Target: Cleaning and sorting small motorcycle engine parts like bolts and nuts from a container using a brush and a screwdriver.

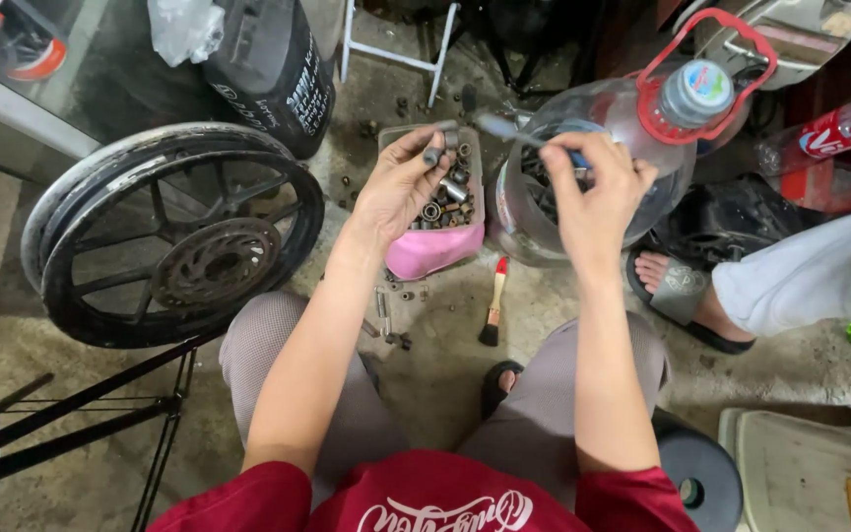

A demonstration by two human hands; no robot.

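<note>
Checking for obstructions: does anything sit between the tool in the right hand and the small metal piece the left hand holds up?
Nothing visible does. The left hand pinches the small metal sleeve over the pink tray; the right hand points its tool across open space.

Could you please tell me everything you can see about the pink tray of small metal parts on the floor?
The pink tray is a small oblong plastic container, standing on the grimy concrete floor beside the clear jug. It is filled with small cylindrical metal parts, grey and dirty. The left hand hovers over it, pinching one such part, and hides its left rim. Loose bits lie on the floor just below it.
</note>
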